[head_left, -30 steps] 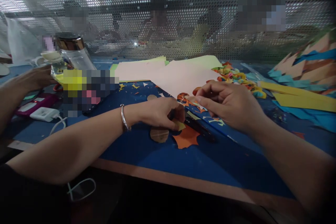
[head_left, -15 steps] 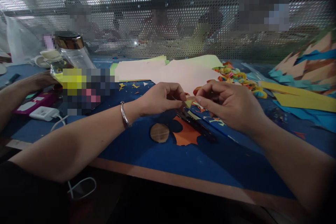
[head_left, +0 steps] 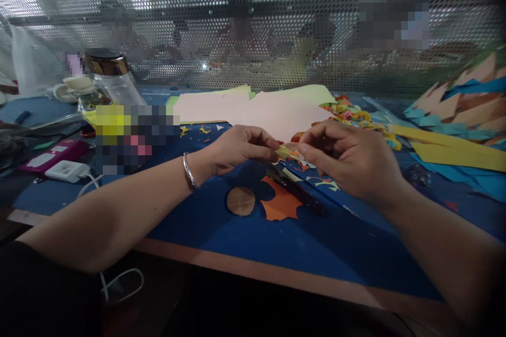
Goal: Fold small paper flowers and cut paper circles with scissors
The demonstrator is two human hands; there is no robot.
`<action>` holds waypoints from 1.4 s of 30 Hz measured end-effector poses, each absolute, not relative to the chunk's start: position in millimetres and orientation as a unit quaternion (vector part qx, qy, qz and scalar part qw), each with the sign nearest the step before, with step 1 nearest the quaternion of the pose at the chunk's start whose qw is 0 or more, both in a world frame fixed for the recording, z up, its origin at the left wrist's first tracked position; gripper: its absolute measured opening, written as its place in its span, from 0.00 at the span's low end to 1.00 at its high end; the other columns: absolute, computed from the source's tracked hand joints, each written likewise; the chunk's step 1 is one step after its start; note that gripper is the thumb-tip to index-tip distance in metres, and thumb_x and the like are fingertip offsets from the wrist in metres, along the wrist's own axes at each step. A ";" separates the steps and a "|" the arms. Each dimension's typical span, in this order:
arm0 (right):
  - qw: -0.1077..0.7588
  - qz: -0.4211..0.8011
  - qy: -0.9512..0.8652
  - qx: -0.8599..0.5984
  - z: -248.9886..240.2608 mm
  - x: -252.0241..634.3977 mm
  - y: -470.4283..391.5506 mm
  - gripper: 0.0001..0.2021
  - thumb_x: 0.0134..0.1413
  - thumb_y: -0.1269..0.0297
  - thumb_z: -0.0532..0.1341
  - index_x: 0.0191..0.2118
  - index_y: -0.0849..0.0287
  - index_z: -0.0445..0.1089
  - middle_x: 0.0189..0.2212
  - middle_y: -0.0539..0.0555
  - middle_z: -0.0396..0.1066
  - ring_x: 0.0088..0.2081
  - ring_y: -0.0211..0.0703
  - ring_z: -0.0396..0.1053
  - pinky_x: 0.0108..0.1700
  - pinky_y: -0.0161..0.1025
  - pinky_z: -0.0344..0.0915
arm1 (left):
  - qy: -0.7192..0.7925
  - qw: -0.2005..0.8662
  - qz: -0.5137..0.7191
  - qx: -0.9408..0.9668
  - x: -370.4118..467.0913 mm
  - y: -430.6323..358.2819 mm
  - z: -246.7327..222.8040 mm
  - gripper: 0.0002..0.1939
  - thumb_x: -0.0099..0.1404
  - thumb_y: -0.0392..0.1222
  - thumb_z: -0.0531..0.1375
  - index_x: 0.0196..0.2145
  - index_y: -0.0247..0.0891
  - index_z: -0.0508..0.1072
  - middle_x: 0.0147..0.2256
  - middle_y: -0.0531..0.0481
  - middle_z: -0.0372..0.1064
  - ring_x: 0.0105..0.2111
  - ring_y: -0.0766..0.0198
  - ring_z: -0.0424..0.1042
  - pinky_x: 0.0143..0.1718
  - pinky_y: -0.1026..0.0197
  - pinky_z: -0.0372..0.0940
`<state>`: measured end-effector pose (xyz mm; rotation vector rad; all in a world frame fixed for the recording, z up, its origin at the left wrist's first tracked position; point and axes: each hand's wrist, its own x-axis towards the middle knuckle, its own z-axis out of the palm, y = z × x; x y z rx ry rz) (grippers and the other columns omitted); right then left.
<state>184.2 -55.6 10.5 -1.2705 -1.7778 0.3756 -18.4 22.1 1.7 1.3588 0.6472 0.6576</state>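
Observation:
My left hand [head_left: 247, 148], with a silver bangle on its wrist, pinches a small yellow paper piece [head_left: 283, 152]. From the other side my right hand [head_left: 343, 155] closes thumb and forefinger on the same piece; the fingers partly hide it. Just below lies a long black tool [head_left: 294, 187], its kind unclear, partly over an orange paper offcut [head_left: 280, 202] with scalloped edges. A round brown disc [head_left: 240, 201] sits left of the offcut. Paper scraps [head_left: 324, 183] lie under and beside my right hand.
Pale pink sheets [head_left: 253, 108] lie behind my hands. At right are colourful curled paper pieces [head_left: 351, 113], yellow strips [head_left: 462, 150] and folded paper points [head_left: 454, 102]. A clear flask [head_left: 118, 87] and a white charger [head_left: 67, 170] stand left. A perforated metal screen [head_left: 269, 26] closes the back.
The yellow piece has tilted flatter between my fingers, while both hands stay nearly in place. Another person's arm at the left has gone out of view.

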 end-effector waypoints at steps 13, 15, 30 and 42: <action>0.381 0.032 -0.781 -0.494 -1.4 187.8 -52.4 0.05 0.59 0.64 0.62 0.32 0.56 0.71 0.24 0.49 0.69 0.22 0.36 0.64 0.26 0.36 0.61 | 0.257 0.717 0.314 0.567 -15.5 16.7 1.2 0.06 0.56 0.32 0.70 0.29 0.32 0.75 0.30 0.51 0.74 0.31 0.69 0.74 0.40 0.60 0.69; 0.378 0.023 -0.783 -0.494 0.3 186.4 -53.5 0.05 0.59 0.64 0.62 0.32 0.55 0.71 0.24 0.49 0.69 0.22 0.36 0.64 0.25 0.37 0.60 | 0.263 0.726 0.314 0.553 -14.5 16.6 0.7 0.05 0.57 0.30 0.68 0.29 0.32 0.75 0.30 0.51 0.74 0.30 0.70 0.74 0.40 0.61 0.70; 0.363 0.016 -0.798 -0.481 2.2 186.2 -55.6 0.03 0.60 0.65 0.62 0.38 0.55 0.73 0.28 0.50 0.72 0.23 0.38 0.66 0.28 0.39 0.61 | 0.288 0.692 0.353 0.560 -12.9 14.6 2.6 0.07 0.57 0.25 0.66 0.29 0.32 0.72 0.27 0.53 0.72 0.28 0.71 0.74 0.38 0.62 0.70; 0.385 0.044 -0.779 -0.494 5.4 182.8 -56.4 0.03 0.59 0.65 0.62 0.34 0.54 0.72 0.25 0.51 0.71 0.22 0.38 0.64 0.27 0.39 0.61 | 0.265 0.621 0.379 0.633 -12.1 14.4 0.7 0.07 0.57 0.27 0.66 0.31 0.34 0.71 0.26 0.55 0.71 0.28 0.73 0.72 0.36 0.65 0.70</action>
